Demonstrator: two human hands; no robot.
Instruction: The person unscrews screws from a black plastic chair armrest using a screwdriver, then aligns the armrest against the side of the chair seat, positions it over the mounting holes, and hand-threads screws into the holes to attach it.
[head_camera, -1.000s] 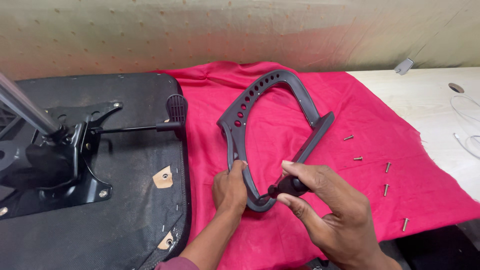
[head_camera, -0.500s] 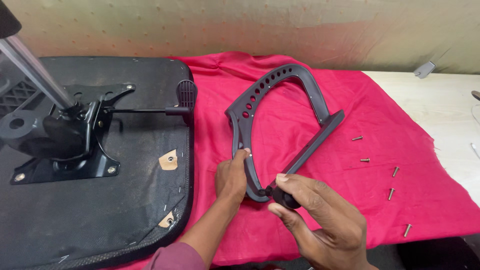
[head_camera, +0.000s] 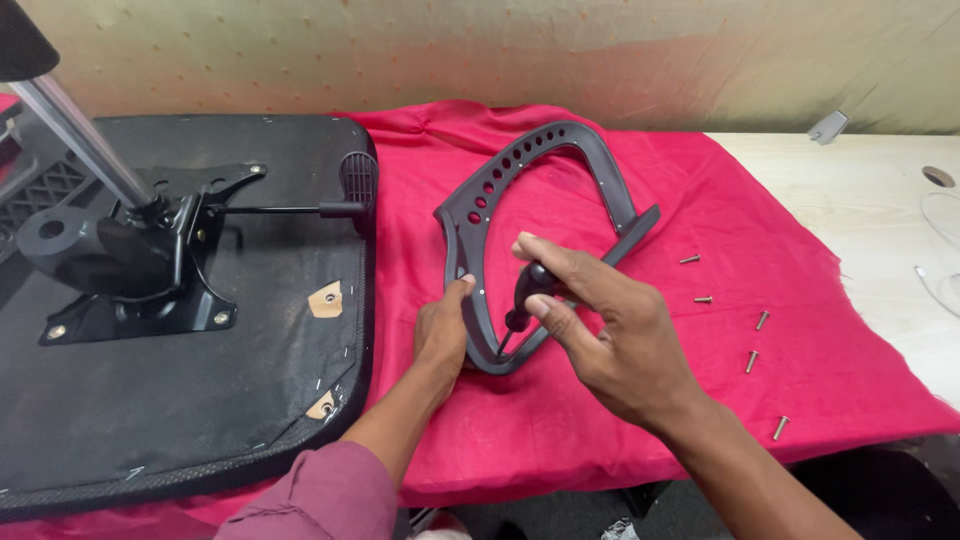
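Armrest frame (head_camera: 540, 230) on the cloth (head_camera: 780, 220), upturned chair seat (head_camera: 200, 380) to its left, loose screws (head_camera: 752, 360) to its right
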